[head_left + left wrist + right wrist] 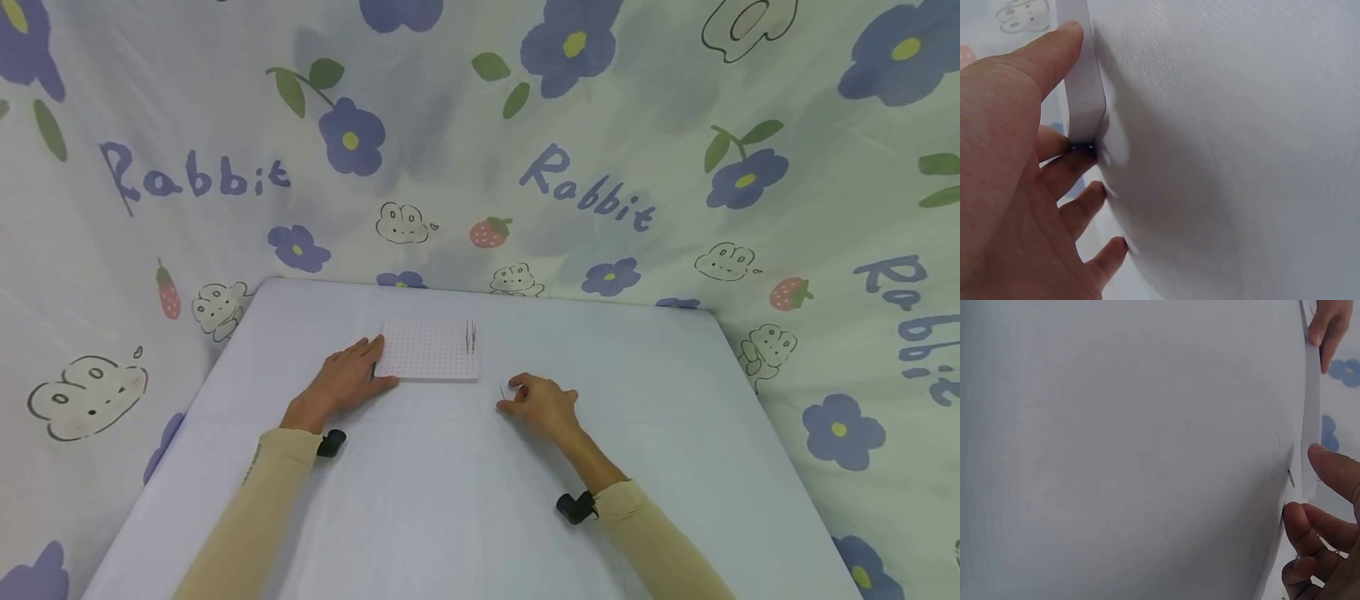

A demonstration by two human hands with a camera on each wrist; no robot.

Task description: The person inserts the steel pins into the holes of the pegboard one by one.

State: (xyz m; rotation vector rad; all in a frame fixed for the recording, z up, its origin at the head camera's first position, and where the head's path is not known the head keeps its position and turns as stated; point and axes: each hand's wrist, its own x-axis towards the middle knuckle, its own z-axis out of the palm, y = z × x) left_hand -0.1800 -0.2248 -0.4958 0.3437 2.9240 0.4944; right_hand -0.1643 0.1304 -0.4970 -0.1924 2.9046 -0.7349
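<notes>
On table (450, 500) — left hand (347, 381) steadies pegboard (427, 350); right hand (542, 406) pinches needle (502, 392).

Makeshift recording booth: floral "Rabbit" bedsheet backdrop (570, 167), cloth-covered table (465, 500).

White dotted board (427, 351), pale blue tablecloth (450, 500), purple-flowered backdrop (600, 167)

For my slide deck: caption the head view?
Left hand rests against a dotted white board while the right hand lies beside a thin pin.
</notes>
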